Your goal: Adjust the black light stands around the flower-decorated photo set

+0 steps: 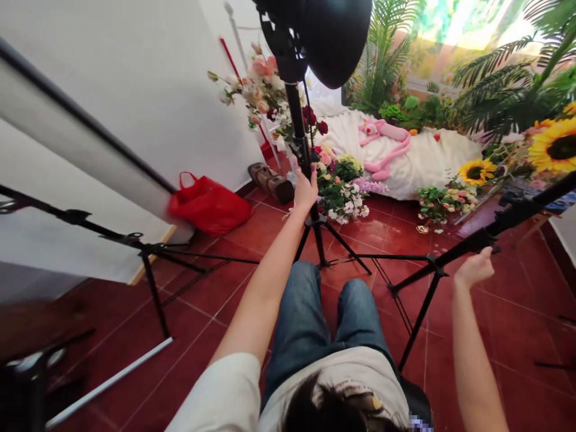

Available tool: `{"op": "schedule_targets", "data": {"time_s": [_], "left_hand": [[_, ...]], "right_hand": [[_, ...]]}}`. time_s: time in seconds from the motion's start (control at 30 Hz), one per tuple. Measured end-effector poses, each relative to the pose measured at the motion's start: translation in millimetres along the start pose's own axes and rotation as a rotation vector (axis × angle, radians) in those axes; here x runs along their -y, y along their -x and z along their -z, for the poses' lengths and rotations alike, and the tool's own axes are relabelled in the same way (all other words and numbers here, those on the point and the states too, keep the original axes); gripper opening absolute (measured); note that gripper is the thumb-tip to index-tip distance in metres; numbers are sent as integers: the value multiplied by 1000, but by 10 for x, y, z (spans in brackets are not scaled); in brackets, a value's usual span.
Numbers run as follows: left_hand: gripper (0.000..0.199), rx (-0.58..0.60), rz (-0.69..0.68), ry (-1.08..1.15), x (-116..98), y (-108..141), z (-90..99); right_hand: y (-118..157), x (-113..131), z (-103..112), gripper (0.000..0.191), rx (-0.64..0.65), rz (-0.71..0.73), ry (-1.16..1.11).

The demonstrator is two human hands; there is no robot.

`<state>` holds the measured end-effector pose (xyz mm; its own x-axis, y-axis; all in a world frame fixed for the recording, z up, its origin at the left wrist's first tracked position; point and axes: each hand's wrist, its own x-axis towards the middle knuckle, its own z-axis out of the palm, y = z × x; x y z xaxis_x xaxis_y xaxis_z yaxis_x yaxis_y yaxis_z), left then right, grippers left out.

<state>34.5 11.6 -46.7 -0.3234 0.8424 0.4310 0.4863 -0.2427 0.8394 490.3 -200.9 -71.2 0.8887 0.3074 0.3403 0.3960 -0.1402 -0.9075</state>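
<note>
In the head view, my left hand (305, 191) is closed around the pole of the middle black light stand (297, 111), below its large black lamp head (339, 39). My right hand (473, 267) is curled with its fingertips at a small knob on the underside of the right-hand light stand (463, 247), which leans up toward the right edge in this view. What the fingertips pinch there is partly hidden.
A third black stand (101, 222) is at the left, near a red bag (209, 204). Beyond the middle stand are artificial flowers (346, 186), a pink plush toy (389, 141) on white cloth (432, 168), and palm leaves (499, 78). Stand legs spread over the red tiles (216, 300).
</note>
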Motion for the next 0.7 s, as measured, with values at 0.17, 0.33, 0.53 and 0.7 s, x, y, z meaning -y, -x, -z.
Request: {"op": "schedule_targets", "data": {"time_s": [0.17, 0.33, 0.53, 0.7], "left_hand": [[67, 11, 12, -120, 33, 50, 33], [62, 16, -14, -106, 17, 74, 55], [43, 36, -19, 56, 66, 83, 54], [35, 10, -30, 113, 121, 71, 11]], "right_hand": [[645, 321, -652, 58, 272, 161, -42], [1283, 1094, -1530, 61, 743, 358, -123], [1979, 1986, -2469, 62, 1233, 186, -76], [2121, 2413, -2828, 58, 1202, 256, 128]]}}
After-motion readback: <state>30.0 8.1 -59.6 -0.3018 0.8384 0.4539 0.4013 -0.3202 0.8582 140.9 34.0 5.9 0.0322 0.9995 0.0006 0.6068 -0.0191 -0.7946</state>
